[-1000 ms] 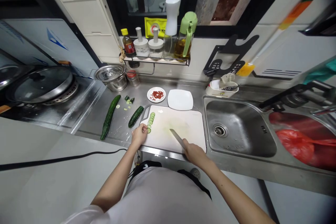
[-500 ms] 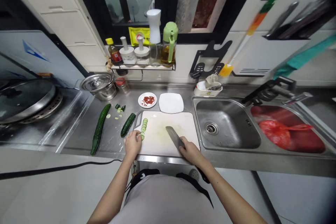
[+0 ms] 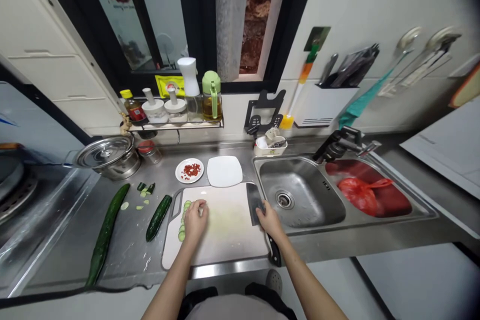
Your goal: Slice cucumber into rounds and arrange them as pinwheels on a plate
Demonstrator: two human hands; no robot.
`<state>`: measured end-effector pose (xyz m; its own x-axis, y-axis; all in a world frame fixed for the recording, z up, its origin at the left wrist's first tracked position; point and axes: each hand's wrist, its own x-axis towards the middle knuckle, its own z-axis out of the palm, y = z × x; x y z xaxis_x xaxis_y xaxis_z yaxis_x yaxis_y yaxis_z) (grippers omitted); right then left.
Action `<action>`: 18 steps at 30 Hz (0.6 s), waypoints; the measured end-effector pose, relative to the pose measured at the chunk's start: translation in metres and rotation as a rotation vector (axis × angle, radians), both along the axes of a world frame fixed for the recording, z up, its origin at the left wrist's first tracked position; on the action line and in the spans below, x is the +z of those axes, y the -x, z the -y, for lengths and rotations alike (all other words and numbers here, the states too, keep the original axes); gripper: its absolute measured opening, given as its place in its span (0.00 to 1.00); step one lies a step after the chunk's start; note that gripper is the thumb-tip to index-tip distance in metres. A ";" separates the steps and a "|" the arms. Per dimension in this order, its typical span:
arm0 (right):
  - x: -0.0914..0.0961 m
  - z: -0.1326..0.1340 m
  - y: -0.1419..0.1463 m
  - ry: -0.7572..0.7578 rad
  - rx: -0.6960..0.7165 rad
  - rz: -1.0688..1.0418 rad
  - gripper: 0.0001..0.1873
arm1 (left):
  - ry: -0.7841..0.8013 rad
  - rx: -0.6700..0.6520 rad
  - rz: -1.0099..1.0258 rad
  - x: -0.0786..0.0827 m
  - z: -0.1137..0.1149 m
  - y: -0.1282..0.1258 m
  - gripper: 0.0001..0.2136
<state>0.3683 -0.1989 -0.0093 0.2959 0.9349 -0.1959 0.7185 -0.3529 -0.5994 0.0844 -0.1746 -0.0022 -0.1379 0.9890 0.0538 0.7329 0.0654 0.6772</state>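
Note:
My left hand (image 3: 195, 219) rests with curled fingers on a row of cucumber slices (image 3: 182, 220) at the left side of the white cutting board (image 3: 225, 245). My right hand (image 3: 270, 222) is closed over a cleaver-like knife (image 3: 254, 201) where the blade meets the handle. The knife lies flat along the board's right edge, its black handle sticking out toward me past the counter's edge. A half cucumber (image 3: 158, 217) lies just left of the board, and a whole cucumber (image 3: 105, 232) farther left.
Behind the board stand a small dish of red chilli bits (image 3: 189, 171) and a white plate (image 3: 224, 171). The steel sink (image 3: 300, 195) is right of the knife; a red bag (image 3: 356, 195) fills the second basin. A lidded pot (image 3: 107, 156), cucumber offcuts (image 3: 145, 190) and a condiment rack (image 3: 172, 110) sit at back left.
My view has tilted up and shifted right. My right hand has carried the knife from the board's middle to its right edge and laid it flat. My left hand stays on the slices.

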 end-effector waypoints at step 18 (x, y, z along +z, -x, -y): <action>0.027 -0.006 0.012 0.208 0.089 0.516 0.22 | 0.266 0.006 -0.212 -0.004 -0.107 -0.033 0.23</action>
<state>0.3562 -0.1933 0.0173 0.3243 0.9178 -0.2292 0.9323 -0.3511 -0.0869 0.1176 -0.0676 -0.0067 -0.1575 0.9713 -0.1780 0.8547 0.2244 0.4681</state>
